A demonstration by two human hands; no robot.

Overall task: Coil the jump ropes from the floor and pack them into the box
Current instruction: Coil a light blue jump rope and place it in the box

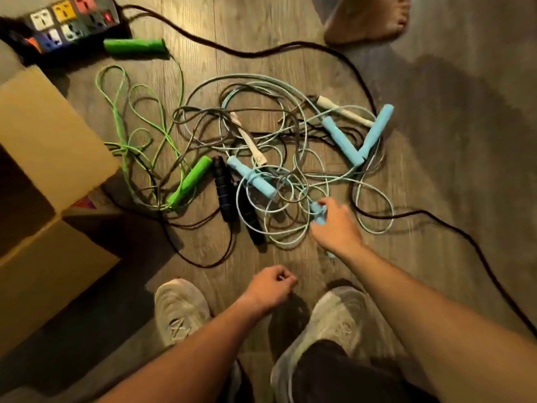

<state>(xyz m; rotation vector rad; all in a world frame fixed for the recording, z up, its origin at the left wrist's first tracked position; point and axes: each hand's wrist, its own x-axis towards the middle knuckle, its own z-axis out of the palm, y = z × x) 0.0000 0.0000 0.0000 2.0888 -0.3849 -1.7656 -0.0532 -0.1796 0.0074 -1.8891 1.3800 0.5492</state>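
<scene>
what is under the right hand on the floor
A light blue foam jump rope handle shows under the right hand, its grip closing around it, among pale blue cord loops. The handle's middle is covered by the hand.

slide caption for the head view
Right hand grasping a light-blue handle amid tangled jump ropes beside an open box.

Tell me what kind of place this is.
Probably a room in a home, though I can't say which. The wood-plank floor, a multi-socket power strip with its cable trailing across it, and someone's bare foot nearby point to a lived-in indoor space.
</scene>
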